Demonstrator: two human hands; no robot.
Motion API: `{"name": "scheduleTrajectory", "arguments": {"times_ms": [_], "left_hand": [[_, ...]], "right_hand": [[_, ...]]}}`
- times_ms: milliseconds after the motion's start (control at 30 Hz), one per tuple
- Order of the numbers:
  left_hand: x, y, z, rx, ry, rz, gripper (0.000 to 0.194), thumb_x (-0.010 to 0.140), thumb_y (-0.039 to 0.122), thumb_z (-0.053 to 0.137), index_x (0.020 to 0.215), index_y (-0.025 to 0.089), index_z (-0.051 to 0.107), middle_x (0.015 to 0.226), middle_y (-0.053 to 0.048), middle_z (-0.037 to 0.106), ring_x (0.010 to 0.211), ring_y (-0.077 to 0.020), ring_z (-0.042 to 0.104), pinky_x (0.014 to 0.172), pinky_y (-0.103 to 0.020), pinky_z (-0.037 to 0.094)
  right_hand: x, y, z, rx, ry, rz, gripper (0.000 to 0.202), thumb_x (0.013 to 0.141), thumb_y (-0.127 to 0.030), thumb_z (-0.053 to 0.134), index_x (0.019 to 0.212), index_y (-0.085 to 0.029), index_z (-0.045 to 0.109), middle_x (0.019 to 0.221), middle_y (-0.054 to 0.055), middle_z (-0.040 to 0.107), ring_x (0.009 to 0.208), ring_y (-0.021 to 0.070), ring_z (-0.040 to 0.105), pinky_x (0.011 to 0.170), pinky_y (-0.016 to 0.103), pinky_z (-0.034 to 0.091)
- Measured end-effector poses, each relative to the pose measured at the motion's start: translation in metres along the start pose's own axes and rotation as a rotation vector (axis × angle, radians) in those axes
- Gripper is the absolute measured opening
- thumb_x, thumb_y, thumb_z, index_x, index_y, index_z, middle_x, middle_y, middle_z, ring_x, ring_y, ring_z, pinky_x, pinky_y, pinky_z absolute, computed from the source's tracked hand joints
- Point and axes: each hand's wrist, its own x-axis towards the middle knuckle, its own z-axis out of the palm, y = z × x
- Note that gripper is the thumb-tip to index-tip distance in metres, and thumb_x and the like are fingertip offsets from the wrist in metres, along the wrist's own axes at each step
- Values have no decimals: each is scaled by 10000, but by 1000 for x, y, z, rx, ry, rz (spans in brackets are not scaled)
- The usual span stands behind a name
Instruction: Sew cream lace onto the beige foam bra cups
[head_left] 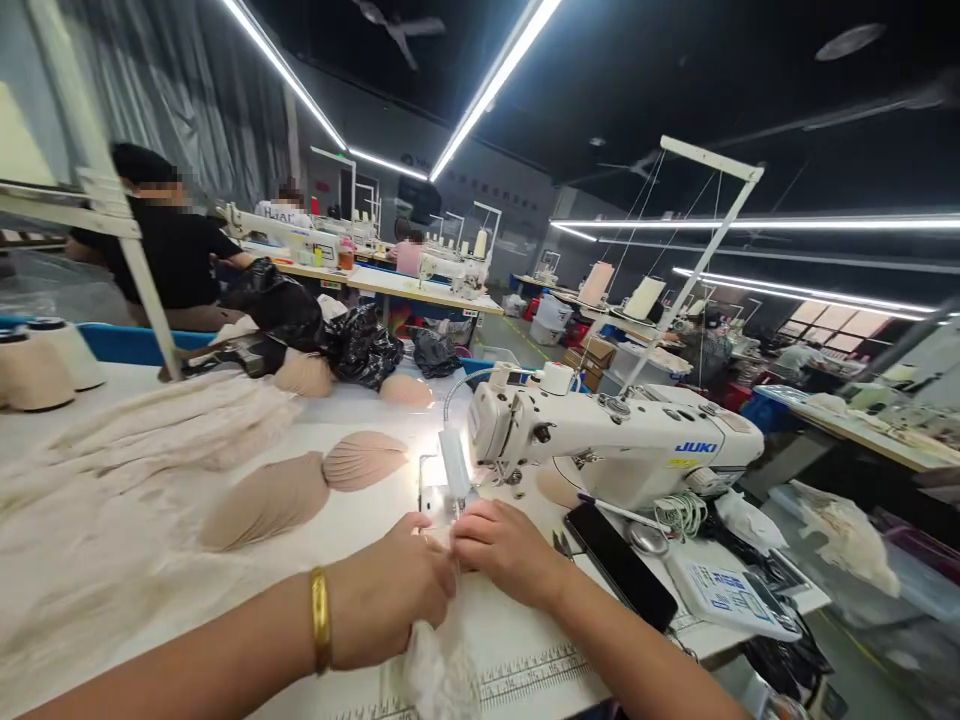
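Observation:
Both hands are at the needle area of a white sewing machine (622, 440), under its small lit lamp (453, 462). My left hand (394, 590), with a gold bangle at the wrist, is closed on a sheer whitish fabric (442, 670) that hangs down toward the table's front edge. My right hand (502, 550) has its fingers pressed together on the fabric's upper part, close beside the left fingertips. Left of the machine lie two beige pleated cups (266, 500) (365, 461), their tips touching. Where the fabric meets the needle is hidden by the lamp and fingers.
Pale lace fabric (97, 520) covers the table's left. Thread cones (37, 370) stand at far left. A black phone (621, 565), scissors and a control panel (731, 598) lie at right. Black bags (367, 345) are behind. A person in black (172, 255) sits at back left.

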Motion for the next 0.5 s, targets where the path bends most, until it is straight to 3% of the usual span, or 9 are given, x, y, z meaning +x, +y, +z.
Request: {"name": "scheduleTrajectory", "arguments": {"times_ms": [67,133,233,300,500], "left_hand": [[16,-15,0,170,-93,-10,241,575,-27,582,635,206,601,975,-8,789,933,-243,672,1120,-477,266],[22,-21,2,222,-88,-52,288,570,-31,581,672,223,669,967,-3,786,904,-238,682,1090,-453,294],[24,-21,4,270,-25,-59,392,559,-39,575,742,259,752,972,4,785,874,-241,689,1031,-430,326],[26,-18,6,295,-6,-57,411,552,-38,576,766,260,761,976,-2,781,884,-253,695,1002,-427,332],[30,-15,6,317,-67,-110,348,627,-38,578,753,244,737,989,-8,780,938,-256,708,1018,-429,324]], "right_hand": [[-5,19,5,36,-6,59,271,992,-54,559,987,-257,739,1102,54,812,1032,240,652,773,334,469],[-10,26,3,96,26,109,346,937,-1,517,1050,-250,730,1151,50,805,1076,232,656,737,312,455],[-13,21,-6,228,33,169,434,897,8,475,1136,-259,718,1159,21,798,1072,211,665,720,290,447],[-12,15,-12,274,-6,196,423,895,10,471,1086,-265,730,1124,3,799,1019,201,666,707,284,437],[-13,13,-10,226,-49,235,357,886,35,496,958,-237,715,1108,4,803,964,203,666,664,299,392]]}}
